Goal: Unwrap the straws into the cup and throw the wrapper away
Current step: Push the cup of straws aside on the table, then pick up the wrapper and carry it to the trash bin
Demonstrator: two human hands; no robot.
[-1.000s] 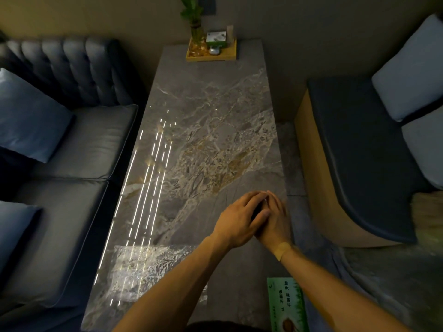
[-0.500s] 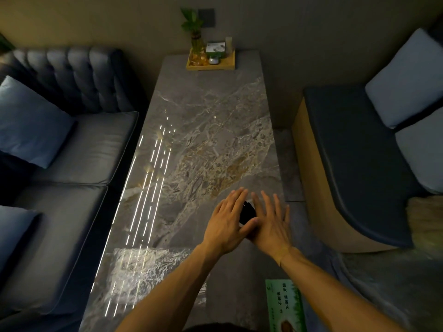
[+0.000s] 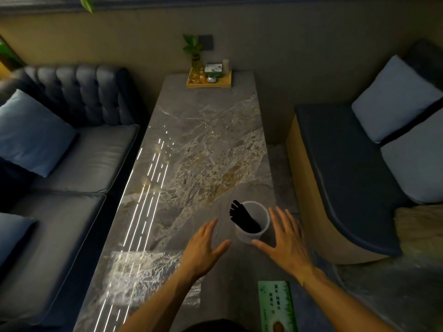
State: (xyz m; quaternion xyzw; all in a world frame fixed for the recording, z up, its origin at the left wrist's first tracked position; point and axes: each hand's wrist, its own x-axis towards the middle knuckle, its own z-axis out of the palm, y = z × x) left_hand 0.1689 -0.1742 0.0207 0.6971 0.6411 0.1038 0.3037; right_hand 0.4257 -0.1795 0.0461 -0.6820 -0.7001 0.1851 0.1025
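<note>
Leftmost, well to the left of the cup [image 3: 251,222], a dark tufted sofa [image 3: 79,149] runs along the marble table [image 3: 203,144], with a blue cushion [image 3: 33,133] propped on its seat. Nearer the cup but still left of it and closer to the person, a crinkled clear wrapper [image 3: 148,274] lies flat on the tabletop, catching streaks of reflected light. Just left of the cup, the left hand [image 3: 203,248] hovers over the table with fingers spread wide and empty, not touching the cup. The cup itself is a translucent white one standing upright near the table's right edge, and a bundle of black straws [image 3: 242,216] leans inside it, their tips fanning out over the rim toward the left. Far beyond the cup, at the table's far end against the wall, a wooden tray [image 3: 209,80] carries a small plant in a glass vase [image 3: 195,68] and a few small items. Just right of the cup, the right hand [image 3: 285,240] is likewise splayed open and holds nothing, its thumb reaching close to the cup's base; whether it touches cannot be told. Below the cup at the near edge sits a green printed packet [image 3: 276,305]. Well right of the cup stands a bench [image 3: 340,178] with a dark seat pad and pale cushions [image 3: 393,99].
</note>
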